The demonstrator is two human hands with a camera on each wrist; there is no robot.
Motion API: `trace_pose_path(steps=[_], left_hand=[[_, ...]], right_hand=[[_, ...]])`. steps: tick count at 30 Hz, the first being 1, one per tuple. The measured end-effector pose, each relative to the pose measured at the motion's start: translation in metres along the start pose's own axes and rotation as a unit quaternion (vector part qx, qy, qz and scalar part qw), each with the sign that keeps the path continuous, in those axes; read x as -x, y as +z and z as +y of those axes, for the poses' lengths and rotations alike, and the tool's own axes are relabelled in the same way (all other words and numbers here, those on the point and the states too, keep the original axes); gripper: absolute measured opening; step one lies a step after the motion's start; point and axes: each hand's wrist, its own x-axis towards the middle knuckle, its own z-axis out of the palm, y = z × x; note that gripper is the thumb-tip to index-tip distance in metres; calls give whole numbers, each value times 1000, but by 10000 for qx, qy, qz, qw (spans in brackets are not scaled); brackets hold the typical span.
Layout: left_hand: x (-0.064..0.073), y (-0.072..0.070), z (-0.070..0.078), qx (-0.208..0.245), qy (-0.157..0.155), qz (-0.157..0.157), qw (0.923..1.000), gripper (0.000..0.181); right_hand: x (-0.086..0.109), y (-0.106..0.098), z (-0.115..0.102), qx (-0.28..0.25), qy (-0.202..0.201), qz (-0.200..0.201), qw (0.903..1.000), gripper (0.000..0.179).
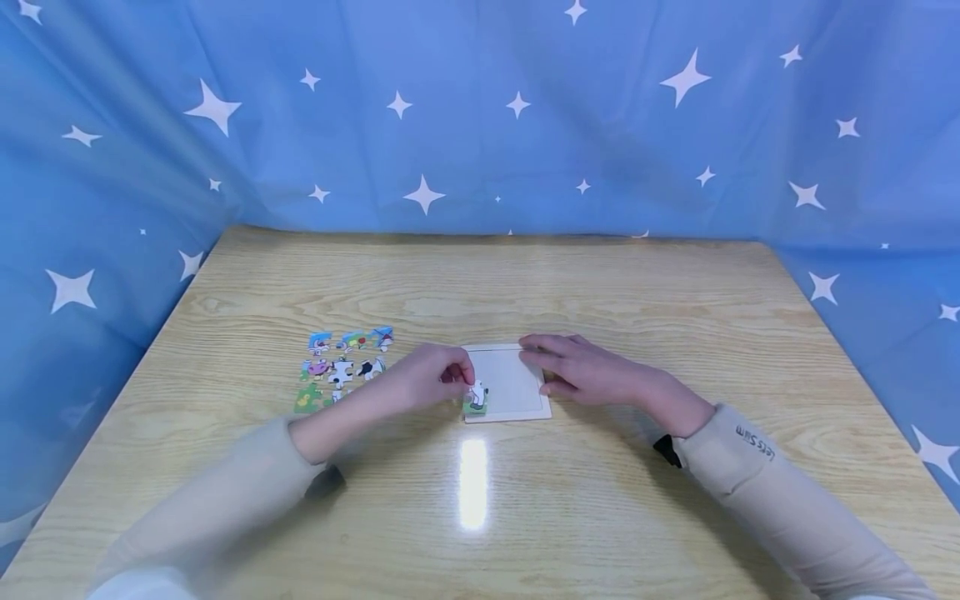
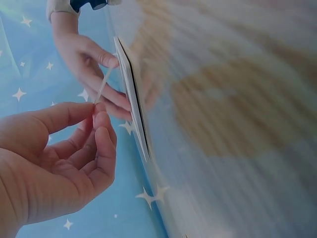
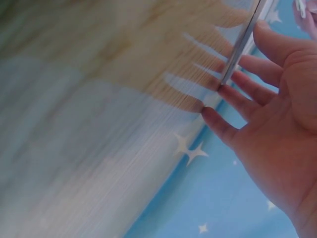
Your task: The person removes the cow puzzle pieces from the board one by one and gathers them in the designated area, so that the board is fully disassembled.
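A jigsaw piece [image 1: 476,398] with a white animal on green is pinched between the thumb and fingertips of my left hand [image 1: 435,375]. It hangs over the front left corner of a white puzzle tray [image 1: 510,383]. The left wrist view shows that piece [image 2: 102,85] edge-on, tilted above the tray [image 2: 132,99]. My right hand [image 1: 588,372] rests at the tray's right side, thumb and fingers spread along the edge. In the right wrist view the right hand's [image 3: 267,94] fingers are loosely straight, touching the tray and table.
Left of the tray, several loose jigsaw pieces [image 1: 341,372] lie in rough rows, partly hidden by my left forearm. The wooden table [image 1: 637,283] ends at a blue star-patterned curtain [image 1: 465,108]. A bright light reflection [image 1: 473,483] shows in front of the tray.
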Motion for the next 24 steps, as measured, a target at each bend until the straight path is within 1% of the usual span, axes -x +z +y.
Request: trace_pose_path(steps=[4, 12, 16, 19, 23, 24], left_hand=[[7, -4, -9, 109, 4, 53, 9999, 6], [24, -17, -21, 271, -182, 108, 9994, 4], [31, -24, -25, 253, -272, 152, 9992, 4], [35, -30, -27, 163, -252, 217, 9993, 4], [41, -36, -29, 98, -206, 249, 9994, 3], [42, -37, -29, 107, -235, 252, 9993, 3]], right_hand=[[0, 0, 0, -13, 12, -26, 10000, 51], [1, 0, 0, 26, -39, 6, 10000, 51], [1, 1, 0, -23, -19, 6, 10000, 51], [2, 1, 0, -84, 22, -1, 10000, 51], [2, 1, 0, -60, -40, 26, 10000, 51], [2, 1, 0, -45, -63, 34, 10000, 50]])
